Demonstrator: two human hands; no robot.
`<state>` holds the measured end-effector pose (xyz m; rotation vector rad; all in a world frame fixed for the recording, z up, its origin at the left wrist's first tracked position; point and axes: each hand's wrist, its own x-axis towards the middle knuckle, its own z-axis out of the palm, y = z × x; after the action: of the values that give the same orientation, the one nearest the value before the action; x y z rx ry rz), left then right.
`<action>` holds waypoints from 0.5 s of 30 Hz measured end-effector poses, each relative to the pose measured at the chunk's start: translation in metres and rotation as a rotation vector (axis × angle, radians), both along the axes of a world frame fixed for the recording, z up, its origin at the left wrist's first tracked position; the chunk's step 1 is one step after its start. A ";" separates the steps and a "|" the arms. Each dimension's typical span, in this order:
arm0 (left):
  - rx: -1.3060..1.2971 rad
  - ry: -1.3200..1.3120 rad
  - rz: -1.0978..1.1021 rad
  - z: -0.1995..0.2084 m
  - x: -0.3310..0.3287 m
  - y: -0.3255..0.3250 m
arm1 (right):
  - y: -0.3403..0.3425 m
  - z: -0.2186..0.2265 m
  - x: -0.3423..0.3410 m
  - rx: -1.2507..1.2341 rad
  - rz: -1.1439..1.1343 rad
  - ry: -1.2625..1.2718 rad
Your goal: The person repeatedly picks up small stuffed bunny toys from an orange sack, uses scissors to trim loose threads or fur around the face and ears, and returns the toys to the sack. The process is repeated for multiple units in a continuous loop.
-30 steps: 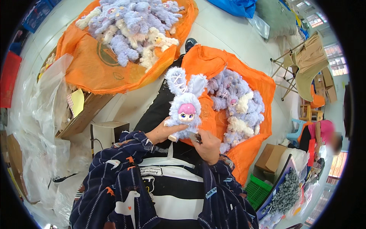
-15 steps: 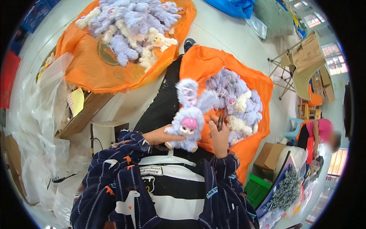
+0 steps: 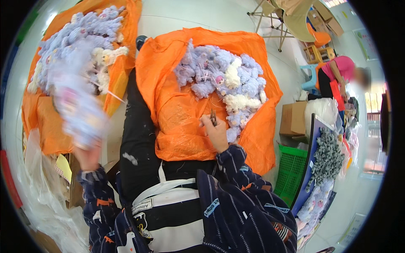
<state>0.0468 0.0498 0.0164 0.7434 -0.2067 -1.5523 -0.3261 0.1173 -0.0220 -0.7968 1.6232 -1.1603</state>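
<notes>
My left hand (image 3: 87, 157) grips a lilac plush doll (image 3: 78, 111), blurred by motion, held out to the left over the orange bag (image 3: 44, 126) heaped with lilac and cream plush toys (image 3: 76, 46). My right hand (image 3: 216, 134) is closed on small scissors (image 3: 213, 117) and rests on a second orange bag (image 3: 177, 114) in my lap, beside its pile of plush toys (image 3: 223, 80). My dark patterned sleeves and a black-and-white striped top fill the lower middle.
Clear plastic sheeting (image 3: 38, 202) lies at the lower left. A cardboard box (image 3: 293, 120), a green crate (image 3: 291, 168) and a board hung with grey plush pieces (image 3: 325, 156) stand at the right. A person in pink (image 3: 337, 74) sits behind them near a folding rack (image 3: 287, 21).
My left hand has swung the plush doll from in front of me out to the left over the far pile. My right hand with the scissors has dropped onto the lap bag.
</notes>
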 end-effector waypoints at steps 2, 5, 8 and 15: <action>-0.473 0.382 -0.045 0.003 0.033 -0.043 | 0.001 -0.019 -0.028 0.047 -0.075 0.086; -0.353 0.087 -0.110 -0.004 0.017 -0.065 | 0.031 -0.102 -0.081 0.257 -0.002 0.371; -0.055 -0.914 -0.460 -0.006 -0.068 -0.083 | 0.101 -0.194 -0.131 0.521 -0.074 0.439; -0.521 -1.913 -0.639 -0.098 -0.206 -0.158 | 0.082 -0.189 -0.103 0.543 -0.303 0.032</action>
<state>-0.1592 -0.1082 -0.0814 1.5628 -2.2846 -0.6837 -0.4290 0.1989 -0.2112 -0.2256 2.0071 -0.8385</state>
